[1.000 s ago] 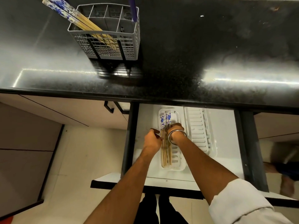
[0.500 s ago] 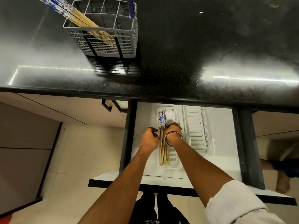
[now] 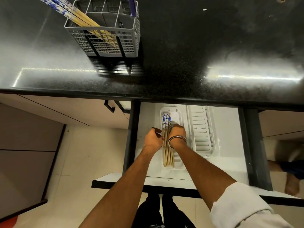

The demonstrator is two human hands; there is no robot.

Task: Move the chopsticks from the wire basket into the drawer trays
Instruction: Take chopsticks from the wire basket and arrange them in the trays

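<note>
Several wooden chopsticks with blue-and-white ends lie side by side in the left white tray of the open drawer. My right hand, a metal bangle on its wrist, lies over the bundle's right side with its knuckles bent down on the sticks and its fingertips hidden. My left hand is beside the tray, its loosely curled fingers touching the bundle's left edge. More chopsticks stand slanted in the grey wire basket on the black counter. The right tray holds nothing.
The black counter overhangs the drawer's back. A dark handle sticks out from the cabinet front to the left. Another person's foot is on the floor at the right. The drawer's front edge is near my legs.
Both hands stay at the bundle in the left tray. The chopsticks lie straighter and closer together than a second ago. The view has shifted slightly.
</note>
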